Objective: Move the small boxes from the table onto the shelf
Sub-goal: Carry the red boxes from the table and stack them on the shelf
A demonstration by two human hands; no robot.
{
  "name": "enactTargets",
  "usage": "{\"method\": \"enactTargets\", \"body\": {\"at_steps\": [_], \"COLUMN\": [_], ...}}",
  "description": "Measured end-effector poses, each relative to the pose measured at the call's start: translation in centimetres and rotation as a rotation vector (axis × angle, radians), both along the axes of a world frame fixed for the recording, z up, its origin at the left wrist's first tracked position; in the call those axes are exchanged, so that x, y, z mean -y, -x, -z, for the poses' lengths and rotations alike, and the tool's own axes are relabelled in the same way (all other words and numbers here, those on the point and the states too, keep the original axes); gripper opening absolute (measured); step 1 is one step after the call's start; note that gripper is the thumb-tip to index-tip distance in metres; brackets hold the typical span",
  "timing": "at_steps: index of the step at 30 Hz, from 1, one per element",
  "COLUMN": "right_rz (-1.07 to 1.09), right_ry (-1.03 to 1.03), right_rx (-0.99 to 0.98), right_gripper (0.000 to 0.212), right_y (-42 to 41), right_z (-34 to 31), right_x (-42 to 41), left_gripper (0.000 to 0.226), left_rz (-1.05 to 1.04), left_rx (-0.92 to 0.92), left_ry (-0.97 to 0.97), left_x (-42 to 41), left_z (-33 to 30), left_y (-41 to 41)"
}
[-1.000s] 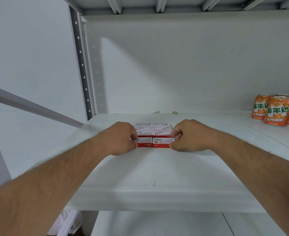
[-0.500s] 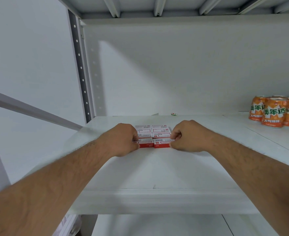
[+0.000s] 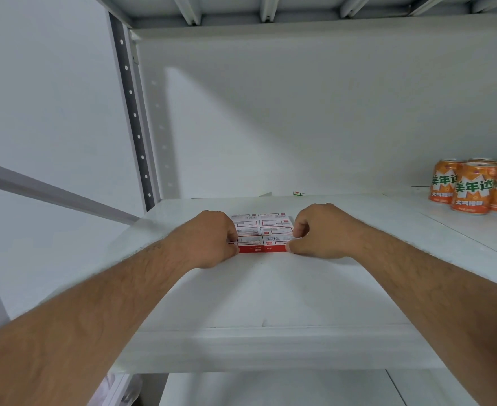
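My fingers (image 3: 295, 247) curl against both ends of the small boxes (image 3: 262, 232), left hand (image 3: 212, 240) and right hand (image 3: 319, 234) equally near, gripping the block between them; it sits on the shelf (image 3: 270, 291), stretching away from me.

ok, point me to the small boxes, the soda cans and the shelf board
small boxes (image 3: 262, 230), head view, white top labels.
soda cans (image 3: 473, 190), head view, front can's orange side.
shelf board (image 3: 270, 291), head view, bare surface nearer than the boxes.
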State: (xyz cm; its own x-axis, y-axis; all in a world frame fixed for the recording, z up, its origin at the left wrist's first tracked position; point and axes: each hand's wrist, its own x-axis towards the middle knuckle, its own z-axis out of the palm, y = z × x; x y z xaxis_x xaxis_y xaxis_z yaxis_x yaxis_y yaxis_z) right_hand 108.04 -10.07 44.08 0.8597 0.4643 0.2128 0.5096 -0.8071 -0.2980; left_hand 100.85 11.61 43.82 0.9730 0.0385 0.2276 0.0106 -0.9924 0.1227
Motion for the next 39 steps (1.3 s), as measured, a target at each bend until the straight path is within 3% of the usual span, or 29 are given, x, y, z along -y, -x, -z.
{"method": "enactTargets", "body": {"at_steps": [13, 18, 23, 33, 39], "right_rz": [-0.004, 0.029, -0.087, -0.224, -0.408], "right_ry": [-0.005, 0.071, 0.215, 0.101, 0.11], "right_rx": [-0.016, 0.073, 0.129, 0.087, 0.102], "right_gripper": [0.028, 0.057, 0.068, 0.052, 0.062], "right_y": [0.4, 2.5, 5.9, 10.3, 13.2], "right_z": [0.0, -0.5, -0.3, -0.1, 0.4], "right_x": [0.3, 0.8, -0.6, -3.8, -2.3], "left_gripper": [0.024, 0.057, 0.07, 0.067, 0.069], "left_rz": [-0.018, -0.056, -0.121, -0.353, -0.54], "left_rx": [-0.044, -0.088, -0.134, -0.112, -0.063], "left_ry": [-0.009, 0.023, -0.092, -0.04, -0.032], "left_x": [0.1, 0.0, 0.0, 2.3, 5.8], "left_z": [-0.2, -0.9, -1.3, -1.5, -0.8], "left_y": [0.5, 1.8, 3.4, 10.5, 16.4]}}
